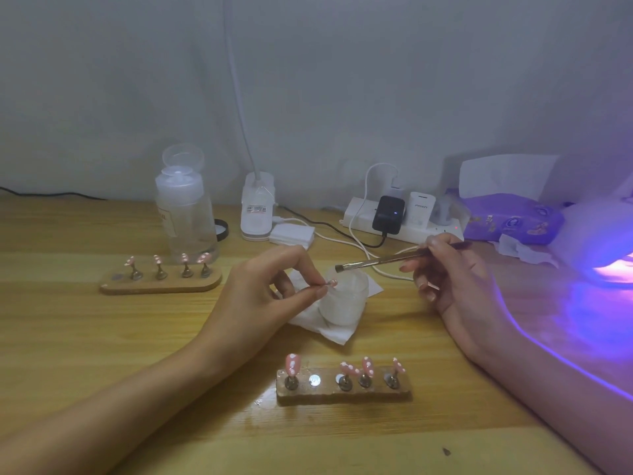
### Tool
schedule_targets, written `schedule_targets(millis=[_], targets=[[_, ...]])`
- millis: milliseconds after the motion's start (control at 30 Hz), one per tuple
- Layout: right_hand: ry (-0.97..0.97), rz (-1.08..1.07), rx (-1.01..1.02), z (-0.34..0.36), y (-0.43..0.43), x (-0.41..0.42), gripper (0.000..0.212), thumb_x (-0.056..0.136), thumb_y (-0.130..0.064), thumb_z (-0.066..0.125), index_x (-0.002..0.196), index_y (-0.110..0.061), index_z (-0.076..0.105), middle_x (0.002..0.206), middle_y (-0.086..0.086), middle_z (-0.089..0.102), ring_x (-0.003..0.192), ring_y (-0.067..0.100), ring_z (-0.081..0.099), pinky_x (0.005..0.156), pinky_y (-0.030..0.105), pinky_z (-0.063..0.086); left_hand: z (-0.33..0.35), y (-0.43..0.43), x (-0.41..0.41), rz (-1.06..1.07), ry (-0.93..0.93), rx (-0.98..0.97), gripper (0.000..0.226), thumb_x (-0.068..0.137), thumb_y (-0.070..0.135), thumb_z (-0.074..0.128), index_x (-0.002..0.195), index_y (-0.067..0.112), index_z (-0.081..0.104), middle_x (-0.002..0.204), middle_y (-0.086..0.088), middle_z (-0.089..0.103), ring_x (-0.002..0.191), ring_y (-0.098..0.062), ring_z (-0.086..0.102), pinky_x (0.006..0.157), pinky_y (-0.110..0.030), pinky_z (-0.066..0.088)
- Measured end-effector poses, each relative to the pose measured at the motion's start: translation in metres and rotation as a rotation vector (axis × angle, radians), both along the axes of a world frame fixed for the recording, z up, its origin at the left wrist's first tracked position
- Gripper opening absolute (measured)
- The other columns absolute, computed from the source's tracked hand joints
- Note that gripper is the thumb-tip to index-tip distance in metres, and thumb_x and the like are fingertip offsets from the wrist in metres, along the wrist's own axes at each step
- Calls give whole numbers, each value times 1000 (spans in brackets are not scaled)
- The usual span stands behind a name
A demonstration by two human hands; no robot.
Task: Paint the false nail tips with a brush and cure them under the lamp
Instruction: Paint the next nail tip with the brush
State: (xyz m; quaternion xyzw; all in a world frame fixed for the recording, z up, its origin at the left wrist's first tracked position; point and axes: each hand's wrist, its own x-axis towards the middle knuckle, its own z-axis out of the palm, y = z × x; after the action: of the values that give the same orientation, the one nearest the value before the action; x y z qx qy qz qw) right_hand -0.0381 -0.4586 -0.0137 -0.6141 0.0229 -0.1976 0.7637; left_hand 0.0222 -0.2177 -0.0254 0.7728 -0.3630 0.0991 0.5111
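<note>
On the pale wooden desk [68, 320], the far rounded wooden holder strip [161, 282] at the left carried four pink false nail tips with white dots [185, 258], each on a small metal stand. The spot at its left end seemed bare. Those four looked already painted. Just behind it stood a tall clear plastic bottle [186, 214] with its flip lid up. It seemed to hold clear liquid, though the level could not be read.

Near the middle, the fingers [317, 291] of the left hand [260, 293] pinched a single small pink nail tip on its stand [331, 283] at the mouth of a short frosted white jar [344, 303]. The jar stood uncapped on a crumpled white tissue [330, 332], and its contents could not be made out. In front of it, the near rectangular wooden holder strip [342, 392] bore four more dotted pink tips and one empty round metal spot [315, 380], probably the home of the tip in hand.

The thin flat brush with a metal handle [380, 260] pointed its bristles at the jar rim, just above the held tip and apart from it. The right hand [455, 286] gripped it like a pen. At the far right the white curing lamp [603, 234] glowed violet, and its inside was out of view.

The painting seemed nearly finished. This tip had yet to be coated, and how many tips had been cured could not be told.
</note>
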Motion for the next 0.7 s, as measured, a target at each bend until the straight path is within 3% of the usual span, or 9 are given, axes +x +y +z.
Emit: schedule_targets(millis=[100,200,333,467,600,700], targets=[[-7,11,-63,-1,3,0,19,91,-31,58,73,-26,63,72,10,72,50,9,53,42,17,38,0,0,0,-2,4,3,8,80,25,77,82,27,69,94,16,68,70,-14,63,58,-23,53],[10,-51,-20,-1,0,0,18,98,-22,54,80,-19,58,68,9,71,49,9,52,41,17,37,1,1,-1,-2,9,3,9,81,24,77,82,27,69,92,15,68,69,-14,62,58,-20,52],[-9,-5,-70,-1,1,0,17,89,-32,58,82,-17,58,71,10,72,49,10,53,41,17,37,1,0,-1,-2,25,9,9,80,28,77,82,28,69,94,16,68,72,-15,63,60,-22,54],[13,-43,-32,-2,-1,1,17,96,-23,55,81,-16,57,68,8,71,49,8,54,41,16,37,1,1,-1,7,6,17,8,80,27,77,82,28,70,92,15,68,79,-11,62,60,-16,50],[-12,4,-68,-1,2,0,17,87,-34,60,81,-17,58,70,10,72,49,10,54,41,16,37,2,0,-2,-4,5,12,9,80,25,78,80,27,70,88,17,68,79,-7,60,60,-12,47],[9,-38,-51,-2,0,0,18,98,-23,54,81,-17,58,68,9,71,49,9,53,42,16,37,3,0,-3,-7,16,11,8,80,27,78,80,28,70,86,17,68,79,-7,60,61,-12,48]])
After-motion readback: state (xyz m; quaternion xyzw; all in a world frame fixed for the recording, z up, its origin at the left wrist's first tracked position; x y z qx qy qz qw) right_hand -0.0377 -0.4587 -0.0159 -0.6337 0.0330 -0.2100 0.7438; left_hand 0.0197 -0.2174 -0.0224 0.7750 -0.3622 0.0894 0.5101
